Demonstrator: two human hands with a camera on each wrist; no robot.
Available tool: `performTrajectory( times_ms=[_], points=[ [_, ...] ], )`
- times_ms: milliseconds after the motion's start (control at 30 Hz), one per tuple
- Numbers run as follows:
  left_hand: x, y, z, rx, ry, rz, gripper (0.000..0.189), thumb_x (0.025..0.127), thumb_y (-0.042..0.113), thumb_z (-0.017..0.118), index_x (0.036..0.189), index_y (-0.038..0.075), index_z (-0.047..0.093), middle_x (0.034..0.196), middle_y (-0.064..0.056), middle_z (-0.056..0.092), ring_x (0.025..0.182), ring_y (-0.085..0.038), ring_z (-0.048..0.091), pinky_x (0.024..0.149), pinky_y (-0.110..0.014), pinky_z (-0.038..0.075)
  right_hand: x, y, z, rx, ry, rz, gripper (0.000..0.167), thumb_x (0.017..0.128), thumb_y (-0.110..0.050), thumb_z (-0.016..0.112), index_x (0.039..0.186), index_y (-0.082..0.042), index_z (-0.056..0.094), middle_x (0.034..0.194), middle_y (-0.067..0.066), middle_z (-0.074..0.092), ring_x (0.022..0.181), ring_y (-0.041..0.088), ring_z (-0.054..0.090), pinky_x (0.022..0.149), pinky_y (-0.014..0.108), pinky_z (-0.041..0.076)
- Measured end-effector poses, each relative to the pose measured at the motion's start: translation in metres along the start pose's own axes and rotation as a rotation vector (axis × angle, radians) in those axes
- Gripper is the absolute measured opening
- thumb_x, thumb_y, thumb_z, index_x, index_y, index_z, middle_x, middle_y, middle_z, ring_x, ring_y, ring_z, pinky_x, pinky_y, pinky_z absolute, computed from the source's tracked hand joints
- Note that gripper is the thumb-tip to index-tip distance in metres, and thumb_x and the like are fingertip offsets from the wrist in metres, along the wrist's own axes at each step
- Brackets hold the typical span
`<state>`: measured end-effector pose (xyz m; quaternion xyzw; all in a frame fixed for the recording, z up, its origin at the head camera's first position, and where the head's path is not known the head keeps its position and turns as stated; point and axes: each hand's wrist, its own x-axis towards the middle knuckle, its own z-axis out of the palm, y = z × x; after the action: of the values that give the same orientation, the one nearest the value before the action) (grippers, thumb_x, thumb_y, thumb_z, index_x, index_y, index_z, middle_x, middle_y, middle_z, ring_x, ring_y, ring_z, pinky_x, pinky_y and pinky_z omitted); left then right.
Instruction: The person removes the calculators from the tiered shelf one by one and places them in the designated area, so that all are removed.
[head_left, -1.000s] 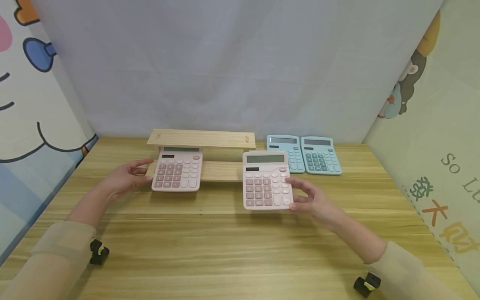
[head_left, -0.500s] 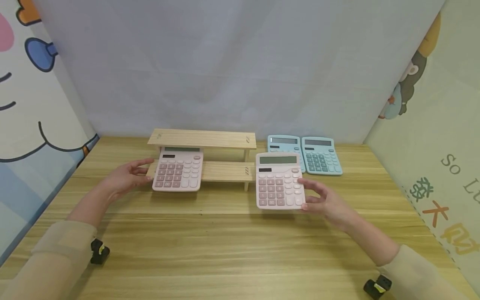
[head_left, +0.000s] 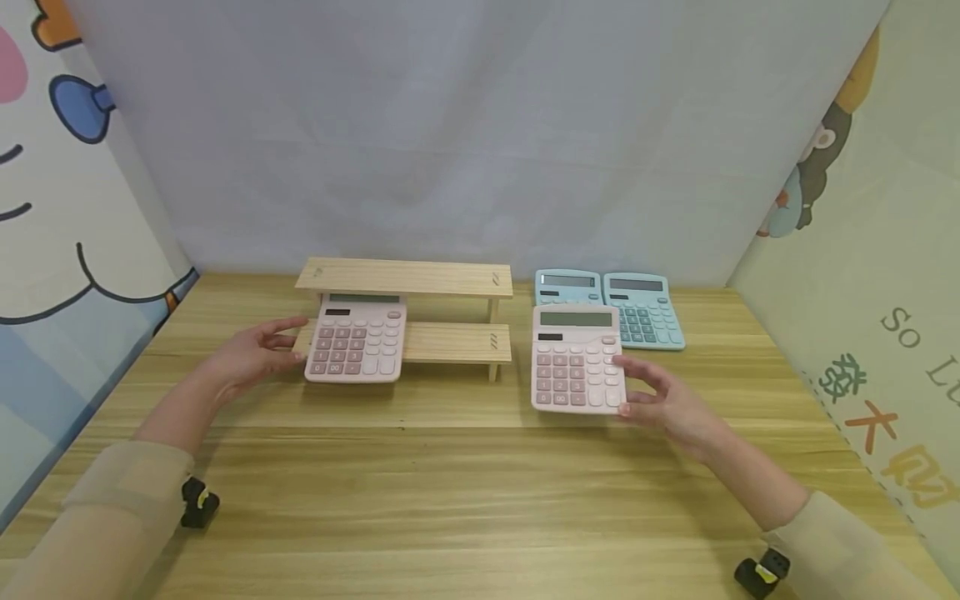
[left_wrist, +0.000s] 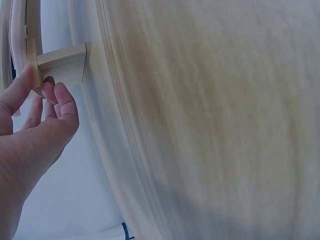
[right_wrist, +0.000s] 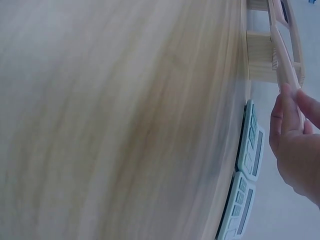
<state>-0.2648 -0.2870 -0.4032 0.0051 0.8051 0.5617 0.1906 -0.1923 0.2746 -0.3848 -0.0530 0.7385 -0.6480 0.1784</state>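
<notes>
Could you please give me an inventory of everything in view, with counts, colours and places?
Table: 1, yellowish wood, under everything
Shelf: 1, pale wood, two tiers, at the table's back
Left blue calculator: 1, light blue, right of the shelf, partly hidden
Right blue calculator: 1, light blue, beside it
Shelf calculator: 1, pink, lower tier's left end
Held calculator: 1, pink, in front of the blue pair
Curtain: 1, pale grey, behind
Left panel: 1, white and blue, cartoon print
Right panel: 1, pale green, cartoon and lettering
Wrist devices: 2, black, one per wrist
Sleeves: 2, beige, on both arms
Left hand: 1, bare, pinching the lower tier's left end
Right hand: 1, bare, pinching the held calculator's right edge
</notes>
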Motion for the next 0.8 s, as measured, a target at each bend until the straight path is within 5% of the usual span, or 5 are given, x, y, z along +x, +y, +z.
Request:
performTrajectory(
  times_ms=[800],
  points=[
    [-0.001,0.000,0.000,0.010,0.000,0.021,0.075,0.093,0.015,0.060,0.153,0.014,0.014,0.145,-0.026,0.029,0.110,-0.016,0.048,0.096,-0.031,0.045,0.011,0.012,-0.021,0.003,0.006,0.072,0.077,0.083,0.007,0.060,0.149,-0.004,0.021,0.148,0.024,0.019,0.102,0.016,0.058,0.090,0.033,0.051]
  ],
)
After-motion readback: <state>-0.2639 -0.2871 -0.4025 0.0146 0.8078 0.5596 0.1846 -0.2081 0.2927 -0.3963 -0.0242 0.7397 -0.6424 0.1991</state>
